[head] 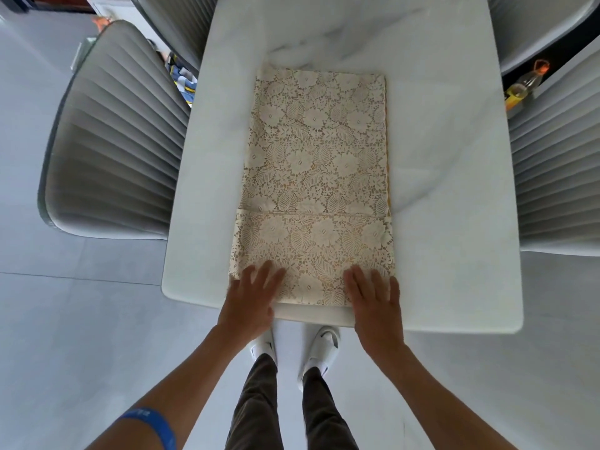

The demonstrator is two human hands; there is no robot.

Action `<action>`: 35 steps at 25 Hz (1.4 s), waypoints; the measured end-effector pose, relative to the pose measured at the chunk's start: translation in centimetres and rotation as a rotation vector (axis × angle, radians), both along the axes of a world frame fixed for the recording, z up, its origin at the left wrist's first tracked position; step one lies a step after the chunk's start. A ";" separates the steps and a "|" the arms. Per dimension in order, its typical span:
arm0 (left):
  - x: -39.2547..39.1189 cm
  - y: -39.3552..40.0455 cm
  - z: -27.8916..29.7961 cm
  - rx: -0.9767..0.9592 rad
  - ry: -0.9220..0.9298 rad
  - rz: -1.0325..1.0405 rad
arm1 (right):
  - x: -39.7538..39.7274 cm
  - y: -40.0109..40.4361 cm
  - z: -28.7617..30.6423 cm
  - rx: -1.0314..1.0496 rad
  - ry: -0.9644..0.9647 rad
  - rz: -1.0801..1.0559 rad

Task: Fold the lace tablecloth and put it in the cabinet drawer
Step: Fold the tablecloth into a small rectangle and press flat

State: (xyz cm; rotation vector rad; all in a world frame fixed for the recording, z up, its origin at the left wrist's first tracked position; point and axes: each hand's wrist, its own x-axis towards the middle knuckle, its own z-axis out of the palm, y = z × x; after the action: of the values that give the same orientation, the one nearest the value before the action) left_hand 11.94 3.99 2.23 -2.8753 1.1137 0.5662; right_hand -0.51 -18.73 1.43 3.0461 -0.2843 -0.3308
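The cream lace tablecloth [316, 164] lies folded into a long rectangle on the white marble table [448, 190], reaching from the near edge toward the middle. A fold line crosses it about a third of the way up. My left hand [251, 300] rests flat on its near left corner, fingers spread. At the near right corner, my right hand [376, 300] lies flat with fingers apart. Neither hand grips the cloth. No cabinet drawer is in view.
Grey ribbed chairs stand on both sides of the table, one at left [110, 141] and one at right [558, 164], with more chair backs at the far end. A bottle with an orange cap [526, 82] sits at far right. Pale floor surrounds the table.
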 end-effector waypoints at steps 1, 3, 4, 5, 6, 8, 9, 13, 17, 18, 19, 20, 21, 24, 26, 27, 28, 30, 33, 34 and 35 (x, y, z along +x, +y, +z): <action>0.1 0.5 -0.1 0.001 -0.015 -0.028 | 0.2 -0.1 0.2 -0.026 0.002 -0.006; 0.2 1.2 0.0 -0.012 -0.050 -0.027 | 0.6 -0.3 0.5 -0.037 0.026 -0.006; 0.2 1.1 0.0 -0.010 -0.068 -0.011 | 0.8 -0.3 0.6 -0.039 0.030 -0.002; 0.3 0.7 0.2 0.012 -0.075 0.002 | 1.2 -0.3 0.8 -0.056 0.025 0.005; 0.4 0.1 0.4 0.041 -0.077 0.004 | 1.5 -0.3 1.0 -0.085 0.016 0.014; 1.1 -1.1 1.8 0.130 -0.042 0.012 | 2.3 -0.2 2.3 -0.103 0.046 0.014; 1.5 -1.6 2.9 0.171 -0.003 0.025 | 2.6 -0.2 3.3 -0.071 0.094 0.004; 1.3 -2.3 7.3 0.323 0.235 -0.015 | 2.0 -0.8 6.9 0.157 0.377 -0.103; 1.3 -1.2 10.5 0.239 0.298 0.076 | 2.7 -2.9 10.5 0.385 0.344 -0.173; 2.4 -1.4 11.2 0.205 0.283 0.097 | 3.7 -3.7 11.3 0.429 0.333 -0.213; 4.1 -1.9 11.7 0.160 0.264 0.121 | 5.0 -4.4 11.9 0.424 0.308 -0.228; 6.2 -2.7 12.2 0.111 0.251 0.146 | 6.8 -5.3 12.3 0.394 0.277 -0.230; 8.4 -3.6 12.4 0.061 0.255 0.175 | 8.6 -6.3 12.3 0.362 0.252 -0.243; 15.1 -6.0 11.1 -0.107 0.342 0.306 | 13.4 -9.1 10.9 0.302 0.258 -0.298; 18.0 -6.6 8.5 -0.249 0.423 0.463 | 15.6 -10.8 8.8 0.296 0.301 -0.341; 18.7 -6.4 7.3 -0.319 0.484 0.572 | 16.3 -11.4 7.7 0.309 0.305 -0.362; 19.0 -6.0 5.8 -0.376 0.566 0.688 | 16.9 -12.0 6.4 0.322 0.296 -0.381; 18.4 -4.4 3.1 -0.421 0.701 0.832 | 17.3 -12.5 3.9 0.343 0.285 -0.392; 16.3 -2.2 0.4 -0.491 0.717 0.941 | 17.4 -12.6 1.6 0.348 0.288 -0.414; 15.8 -1.9 -0.1 -0.529 0.671 0.955 | 17.3 -12.6 1.3 0.340 0.264 -0.427; 15.3 -2.0 -0.3 -0.544 0.602 0.938 | 17.2 -12.5 1.2 0.316 0.204 -0.429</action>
State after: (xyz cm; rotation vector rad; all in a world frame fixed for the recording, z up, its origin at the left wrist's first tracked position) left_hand 27.24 2.03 1.89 -3.7282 -0.2932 1.3856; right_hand 16.67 -31.26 2.66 3.1870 -0.9588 -0.7717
